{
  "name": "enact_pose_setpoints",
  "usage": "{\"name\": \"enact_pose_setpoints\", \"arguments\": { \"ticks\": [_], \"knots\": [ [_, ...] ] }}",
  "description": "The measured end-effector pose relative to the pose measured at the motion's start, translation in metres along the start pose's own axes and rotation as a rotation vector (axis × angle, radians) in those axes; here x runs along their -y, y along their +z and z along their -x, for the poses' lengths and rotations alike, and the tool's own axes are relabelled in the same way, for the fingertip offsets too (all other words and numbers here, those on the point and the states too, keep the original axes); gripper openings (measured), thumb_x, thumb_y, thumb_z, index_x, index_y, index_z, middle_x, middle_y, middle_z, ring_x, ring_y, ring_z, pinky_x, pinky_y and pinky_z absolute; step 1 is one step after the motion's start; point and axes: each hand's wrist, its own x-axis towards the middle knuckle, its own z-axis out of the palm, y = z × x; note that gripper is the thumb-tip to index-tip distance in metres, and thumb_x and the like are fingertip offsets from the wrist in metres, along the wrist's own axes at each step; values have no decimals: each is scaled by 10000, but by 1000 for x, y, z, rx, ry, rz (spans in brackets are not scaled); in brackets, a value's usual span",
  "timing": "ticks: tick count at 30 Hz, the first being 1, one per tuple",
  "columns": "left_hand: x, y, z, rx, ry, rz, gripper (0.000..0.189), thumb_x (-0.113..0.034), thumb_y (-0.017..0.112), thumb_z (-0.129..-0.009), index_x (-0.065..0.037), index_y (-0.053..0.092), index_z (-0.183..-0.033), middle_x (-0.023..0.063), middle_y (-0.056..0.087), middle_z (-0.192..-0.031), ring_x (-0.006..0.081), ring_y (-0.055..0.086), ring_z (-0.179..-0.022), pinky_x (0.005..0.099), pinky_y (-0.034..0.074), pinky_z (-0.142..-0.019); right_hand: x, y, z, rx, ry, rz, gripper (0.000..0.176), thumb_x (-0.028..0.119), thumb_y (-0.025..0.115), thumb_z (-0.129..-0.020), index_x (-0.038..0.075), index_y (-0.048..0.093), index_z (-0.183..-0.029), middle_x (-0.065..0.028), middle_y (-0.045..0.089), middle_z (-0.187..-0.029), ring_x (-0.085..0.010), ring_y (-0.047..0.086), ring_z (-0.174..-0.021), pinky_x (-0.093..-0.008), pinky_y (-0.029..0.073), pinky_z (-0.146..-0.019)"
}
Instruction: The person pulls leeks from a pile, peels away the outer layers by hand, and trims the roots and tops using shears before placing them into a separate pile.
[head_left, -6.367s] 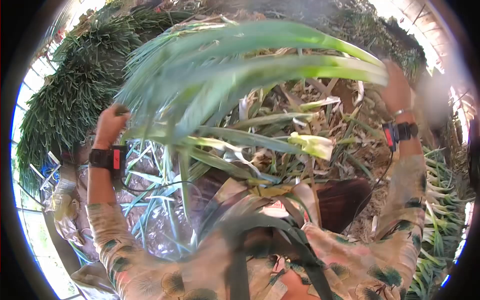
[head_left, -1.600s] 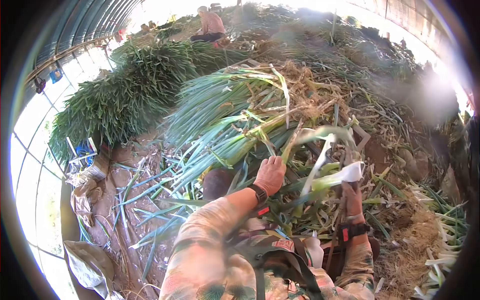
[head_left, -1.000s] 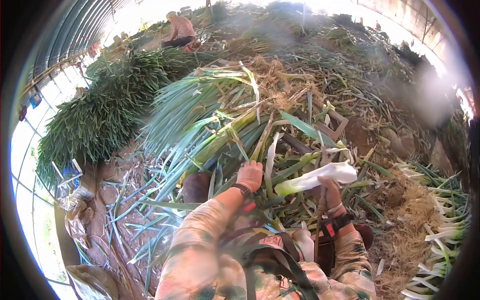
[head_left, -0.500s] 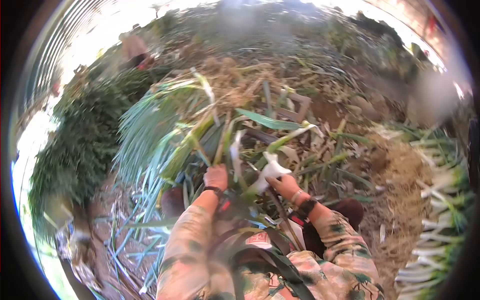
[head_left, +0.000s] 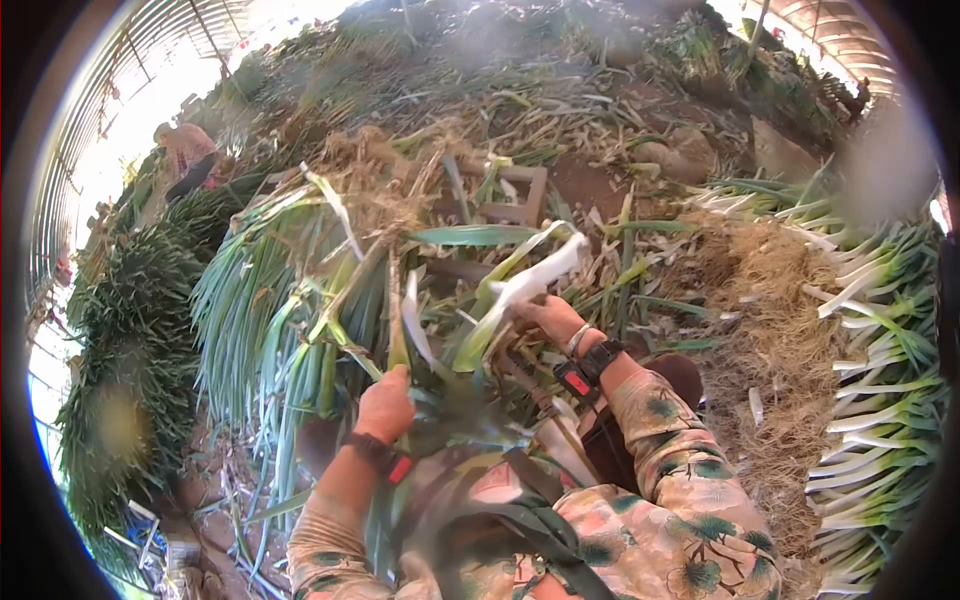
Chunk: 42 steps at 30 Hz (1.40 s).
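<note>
My left hand (head_left: 387, 402) is closed around the lower part of a green onion (head_left: 396, 310), whose shaggy root end points up and away from me. At the right, my right hand (head_left: 548, 322) has its fingers pinched on a curled white-and-green onion sheath (head_left: 535, 280), which stands up above the fingers. Left of the hands lies a heap of unpeeled green onions (head_left: 250, 290) with long blue-green leaves hanging toward me. A loose white strip (head_left: 415, 320) lies between the two hands.
A row of peeled onions (head_left: 870, 420) with white shafts lies along the right, beside a band of cut roots (head_left: 775, 350). A wooden frame (head_left: 535, 195) sits among leaf scraps ahead. At far left is a leafy pile (head_left: 140, 330), with another person (head_left: 188, 155) behind.
My right hand has risen a little and moved left with the sheath. My left hand has shifted down and left. The view has turned right, showing more of the peeled row.
</note>
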Motion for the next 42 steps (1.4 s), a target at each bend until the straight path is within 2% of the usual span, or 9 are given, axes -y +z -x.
{"name": "enact_pose_setpoints", "arguments": {
  "ticks": [3, 5, 8, 16, 23, 26, 30, 36, 42],
  "knots": [
    [12, 2, 28, -25, 68, 92, 433, -112, 592, -762, -42, 496, -1179, 241, 614, -1074, 411, 603, -973, 473, 480, -850, -10, 11, 21, 65, -20, 330, 348, 307, 699, -840, 16, 650, -1024, -6, 629, -859, -92, 560, -678, -255, 466, -588],
    [22, 1, 47, -6, 56, 191, 447, -141, 612, -774, -35, 489, -1190, 240, 609, -1086, 409, 600, -976, 467, 480, -847, -27, 8, 18, 145, 223, 509, 337, 355, 693, -846, 45, 674, -976, -2, 626, -804, -90, 556, -645, -260, 460, -560],
    [27, -7, 75, 78, 16, 336, 462, -150, 641, -781, -33, 498, -1204, 230, 619, -1057, 386, 604, -978, 440, 477, -850, -23, 23, 39, 199, 343, 427, 418, 412, 653, -860, 7, 660, -962, -29, 633, -802, -118, 566, -645, -272, 466, -583],
    [42, -36, 85, 29, 177, 181, 241, -197, 608, -841, -41, 667, -1015, 165, 644, -981, 349, 617, -922, 404, 495, -812, -50, 34, 33, 156, 128, 483, 336, 289, 627, -886, -2, 630, -1053, -29, 634, -909, -112, 566, -758, -268, 463, -684],
    [55, -6, 29, -296, 48, 220, 268, -180, 614, -798, -7, 637, -1001, 194, 641, -997, 364, 596, -960, 422, 470, -866, 9, 42, 48, 155, 52, -9, 283, 175, 596, -886, -9, 586, -1102, -68, 643, -954, -164, 638, -812, -311, 535, -693],
    [59, 30, 9, -375, 67, -87, 216, -194, 601, -805, -16, 627, -923, 181, 639, -966, 355, 609, -890, 420, 492, -815, 34, 49, 64, 195, 2, -221, 289, 149, 562, -895, -19, 559, -1131, -110, 638, -1009, -228, 658, -813, -336, 556, -675],
    [50, 38, -4, -184, -63, -75, 241, -233, 603, -816, -25, 620, -936, 171, 667, -901, 357, 614, -894, 445, 489, -794, 38, 66, 76, 533, 101, -593, 369, 166, 535, -893, -12, 516, -1216, -162, 608, -1096, -322, 625, -946, -396, 538, -772],
    [36, -15, 7, -164, 22, 497, 315, -243, 625, -823, 34, 656, -970, 210, 674, -909, 336, 650, -866, 407, 490, -796, 25, 85, 91, 718, 206, -556, 446, 219, 508, -875, -12, 479, -1256, -165, 594, -1096, -296, 607, -991, -375, 488, -902],
    [-7, -87, 67, -186, 154, 897, 281, -161, 629, -870, 40, 619, -1065, 84, 666, -965, 121, 601, -869, 294, 483, -788, 63, 67, 80, 493, -97, -456, 500, 297, 505, -824, -34, 499, -1198, -164, 613, -1067, -266, 607, -910, -395, 486, -821]
  ]
}}
